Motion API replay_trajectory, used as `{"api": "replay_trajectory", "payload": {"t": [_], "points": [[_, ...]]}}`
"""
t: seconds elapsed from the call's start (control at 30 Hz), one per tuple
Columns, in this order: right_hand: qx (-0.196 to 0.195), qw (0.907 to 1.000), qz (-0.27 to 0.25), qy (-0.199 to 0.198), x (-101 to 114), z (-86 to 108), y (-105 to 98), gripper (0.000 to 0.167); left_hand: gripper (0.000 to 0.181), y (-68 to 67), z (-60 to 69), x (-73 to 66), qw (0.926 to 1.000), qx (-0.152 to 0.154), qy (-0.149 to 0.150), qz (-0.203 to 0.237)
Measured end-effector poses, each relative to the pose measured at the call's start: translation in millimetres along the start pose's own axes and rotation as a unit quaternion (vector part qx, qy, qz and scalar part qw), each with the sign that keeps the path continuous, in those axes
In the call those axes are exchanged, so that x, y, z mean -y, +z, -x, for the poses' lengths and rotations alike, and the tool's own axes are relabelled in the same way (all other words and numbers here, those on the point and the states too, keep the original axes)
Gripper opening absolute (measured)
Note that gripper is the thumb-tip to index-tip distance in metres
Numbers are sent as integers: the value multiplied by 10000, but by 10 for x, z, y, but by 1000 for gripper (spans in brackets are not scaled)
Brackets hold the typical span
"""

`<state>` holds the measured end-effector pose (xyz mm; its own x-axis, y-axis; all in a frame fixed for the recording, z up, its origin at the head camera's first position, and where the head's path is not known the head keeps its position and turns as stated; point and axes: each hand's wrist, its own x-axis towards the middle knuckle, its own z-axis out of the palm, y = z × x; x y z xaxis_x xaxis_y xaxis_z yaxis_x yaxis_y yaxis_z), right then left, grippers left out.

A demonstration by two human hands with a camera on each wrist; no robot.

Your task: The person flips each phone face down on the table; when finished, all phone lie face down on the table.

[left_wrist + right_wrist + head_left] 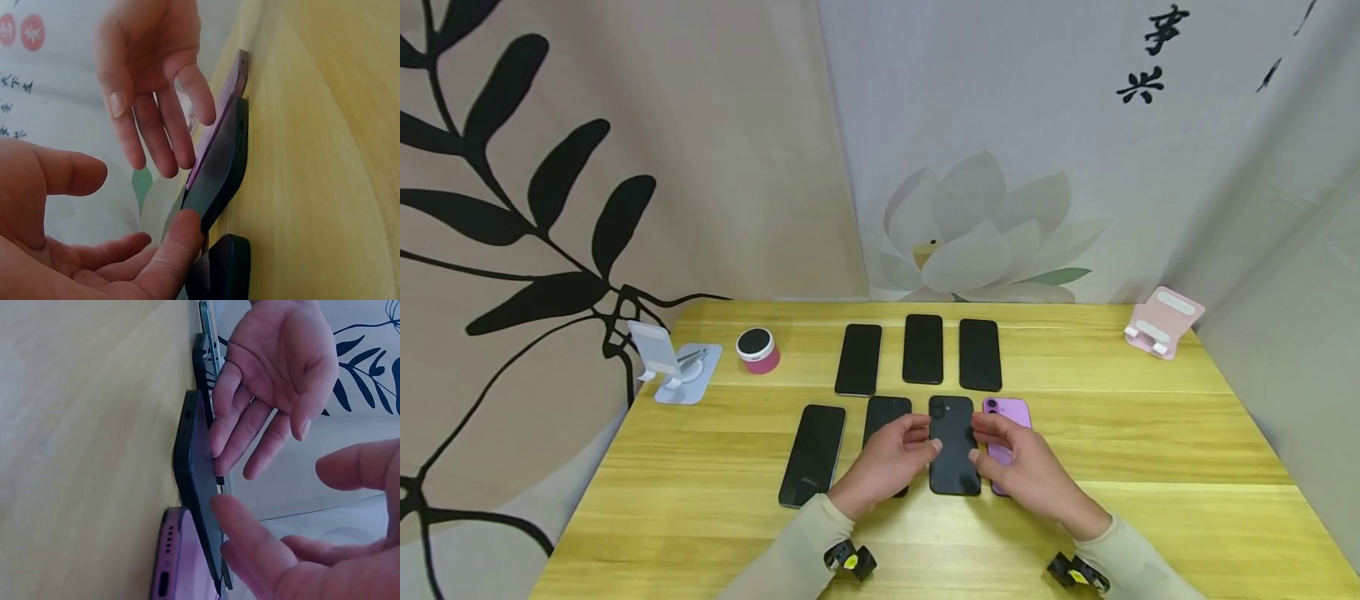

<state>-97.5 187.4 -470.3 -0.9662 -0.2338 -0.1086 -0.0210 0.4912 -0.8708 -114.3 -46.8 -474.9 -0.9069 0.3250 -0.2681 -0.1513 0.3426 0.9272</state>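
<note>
A dark smartphone (953, 454) lies back up on the wooden table, its camera bump at the far left corner. My left hand (889, 458) hovers at its left side and my right hand (1028, 468) at its right, fingers loosely bent. In the left wrist view, a left fingertip meets the phone's edge; whether it presses is unclear. Neither hand grips anything. Under the right hand, a purple smartphone (1018, 410) is partly hidden, also back up. Another dark phone (886, 408) is partly covered by the left hand. Farther left lies a black-screened phone (812, 454).
Three black-screened phones (922, 348) form a row behind. At the back left stand a white phone stand (696, 379) and a small pink-and-white round container (758, 352) with a black top. A pink phone stand (1161, 323) is at the back right. Printed curtain (737, 150) hangs behind the table.
</note>
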Motion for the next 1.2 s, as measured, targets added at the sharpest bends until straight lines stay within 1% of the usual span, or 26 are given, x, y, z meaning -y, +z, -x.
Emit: {"api": "replay_trajectory", "payload": {"t": [0.13,0.27,0.43,0.6,0.8,1.0,1.1,1.2], "points": [[44,10000,-42,-74,5,-20,4,57,50,-12,3,13,10000,-21,3,-33],[122,9998,-106,-112,3,-60,39,55,44,-38,17,31,9999,-101,94,13],[215,9995,-149,-185,8,-118,107,51,40,-96,57,72,9991,-248,240,254],[327,9990,-163,-275,39,-174,167,48,44,-194,138,132,9981,-342,199,469],[567,9976,-162,-349,87,-251,257,48,50,-367,259,221,9976,-611,12,340],[844,9948,-425,-389,142,-319,347,49,51,-549,368,289,9951,-967,-97,174],[1010,9926,-600,-319,158,-349,410,49,50,-607,398,299,9941,-1079,-101,-17],[1187,9901,-693,-276,167,-375,471,50,50,-633,418,292,9940,-1070,-106,-180]]}}
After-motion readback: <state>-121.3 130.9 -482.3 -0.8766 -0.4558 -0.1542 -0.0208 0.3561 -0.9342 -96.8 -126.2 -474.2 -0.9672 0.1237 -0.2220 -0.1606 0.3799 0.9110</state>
